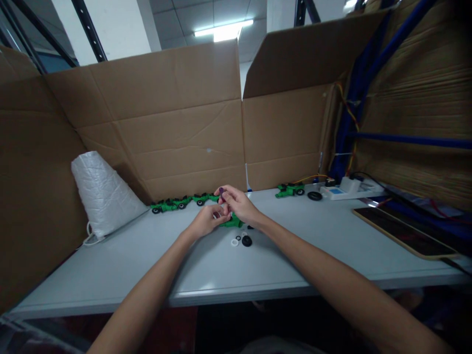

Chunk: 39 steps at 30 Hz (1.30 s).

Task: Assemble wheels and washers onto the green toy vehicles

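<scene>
Cardboard panels wall in the pale tabletop that I watch through the head camera. On it, the green toy body lies right at the hands: its left part is hidden behind the fingertips of the left hand, which look nearest, and the right hand is just beyond it. Its long axis seems to run sideways, the visible end pointing towards the right wrist (which end is the front, I can't tell). My right fingers pinch a small purplish piece; the left ones curl, their grasp unclear to me. Closer in sit a black wheel and a white ring.
</scene>
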Tool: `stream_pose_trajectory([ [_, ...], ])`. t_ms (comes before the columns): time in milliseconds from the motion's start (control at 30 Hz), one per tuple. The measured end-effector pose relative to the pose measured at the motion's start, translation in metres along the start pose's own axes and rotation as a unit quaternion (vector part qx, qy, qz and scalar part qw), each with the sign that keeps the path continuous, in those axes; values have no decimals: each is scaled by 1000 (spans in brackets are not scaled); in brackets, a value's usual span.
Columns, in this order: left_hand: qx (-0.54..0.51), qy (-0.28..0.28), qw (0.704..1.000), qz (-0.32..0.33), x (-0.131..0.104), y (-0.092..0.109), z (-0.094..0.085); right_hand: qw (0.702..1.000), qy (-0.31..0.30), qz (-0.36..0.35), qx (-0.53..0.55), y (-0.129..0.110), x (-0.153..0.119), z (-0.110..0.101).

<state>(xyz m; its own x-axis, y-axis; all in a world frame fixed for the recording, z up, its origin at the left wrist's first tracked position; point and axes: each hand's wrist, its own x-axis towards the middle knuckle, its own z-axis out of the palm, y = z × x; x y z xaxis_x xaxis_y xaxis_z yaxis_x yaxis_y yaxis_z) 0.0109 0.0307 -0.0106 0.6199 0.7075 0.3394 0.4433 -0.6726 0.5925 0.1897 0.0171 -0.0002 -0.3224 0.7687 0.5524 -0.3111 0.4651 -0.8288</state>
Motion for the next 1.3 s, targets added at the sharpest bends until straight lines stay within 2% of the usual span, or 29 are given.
stream_pose_trajectory([
  [100, 3, -3, 1000, 9, 0, -1, 2, 1000, 5, 1, -9, 1, 0, 1],
  [233, 14, 8, 1000, -1, 0, -3, 4, 999, 49, -2, -14, 2, 0, 2],
  [467, 10, 9, 1000, -1, 0, 0, 5, 997, 63, -5, -37, 4, 2, 4],
  [733, -28, -3, 1000, -2, 2, -11, 9, 999, -5, -7, -46, 4, 1, 1],
  [900, -56, -3, 998, -12, 3, -8, 11, 996, 43, -1, -72, 5, 3, 0],
  [1100, -55, 13, 998, -11, 3, -8, 13, 990, 94, -12, -105, 4, -1, 11],
  [1300, -53, -4, 999, -2, 5, -9, 11, 989, 77, -18, -126, 4, -2, 12],
])
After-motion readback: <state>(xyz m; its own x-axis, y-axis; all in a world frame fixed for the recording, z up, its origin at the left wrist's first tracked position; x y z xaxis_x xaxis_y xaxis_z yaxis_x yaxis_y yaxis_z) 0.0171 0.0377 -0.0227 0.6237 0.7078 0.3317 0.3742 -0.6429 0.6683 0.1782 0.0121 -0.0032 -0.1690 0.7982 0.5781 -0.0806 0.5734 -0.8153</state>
